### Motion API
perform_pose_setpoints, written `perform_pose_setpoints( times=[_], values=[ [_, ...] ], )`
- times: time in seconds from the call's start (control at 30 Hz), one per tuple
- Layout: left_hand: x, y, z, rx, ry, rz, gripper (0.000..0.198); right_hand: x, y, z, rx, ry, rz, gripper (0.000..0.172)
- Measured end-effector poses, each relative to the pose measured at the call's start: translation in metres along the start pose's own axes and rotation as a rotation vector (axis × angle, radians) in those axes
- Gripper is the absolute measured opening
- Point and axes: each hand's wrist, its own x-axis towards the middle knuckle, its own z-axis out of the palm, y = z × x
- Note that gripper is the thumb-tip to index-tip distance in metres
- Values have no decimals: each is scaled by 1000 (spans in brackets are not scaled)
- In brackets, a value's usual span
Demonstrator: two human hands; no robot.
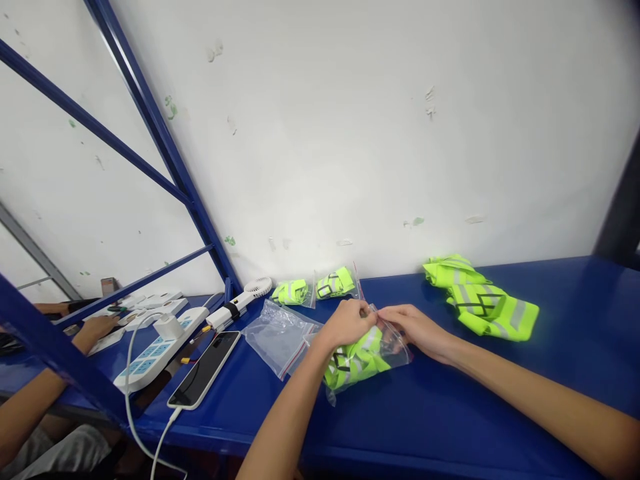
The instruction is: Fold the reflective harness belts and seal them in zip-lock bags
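My left hand (347, 322) and my right hand (415, 328) meet over the top edge of a clear zip bag (363, 357) that lies on the blue table (450, 413). Both pinch the bag's opening, fingers closed on the plastic. Inside the bag sits a folded neon yellow vest with grey reflective stripes. Just left of it lies a small pile of clear zip bags with red seals (277, 335).
Two bagged vests (315, 288) rest by the wall. Loose folded vests (480, 297) lie at the right. A phone on a cable (205, 368), a power strip (160, 343) and a white hand fan (243, 303) sit at the left. Another person's hand (97, 328) works beyond the blue frame.
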Motion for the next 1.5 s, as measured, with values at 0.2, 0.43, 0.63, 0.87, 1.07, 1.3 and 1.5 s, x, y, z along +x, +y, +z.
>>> perform_pose_setpoints(
  times=[0.2, 0.43, 0.63, 0.87, 1.07, 1.3, 1.5],
  values=[
    [0, 7, 2, 181, 10, 4, 33, 2, -2, -7, 0, -37, -31, 27],
    [-5, 9, 8, 224, 25, -11, 28, 4, -8, -19, 34, -98, 96, 22],
    [-8, 11, 13, 203, 80, -28, 23, 7, -11, -29, 7, 111, -44, 25],
    [-12, 14, 13, 206, 139, -4, 30, 1, -5, -4, -251, 51, -109, 45],
    [-11, 12, 14, 244, 135, -51, 34, 10, 2, 5, -228, 155, -227, 33],
    [-11, 15, 13, 276, 237, -14, 26, 15, 5, 10, -68, 378, -394, 45],
    [-10, 3, 10, 45, 258, 20, 29, 13, 2, -1, -135, -32, -225, 28]
  ],
)
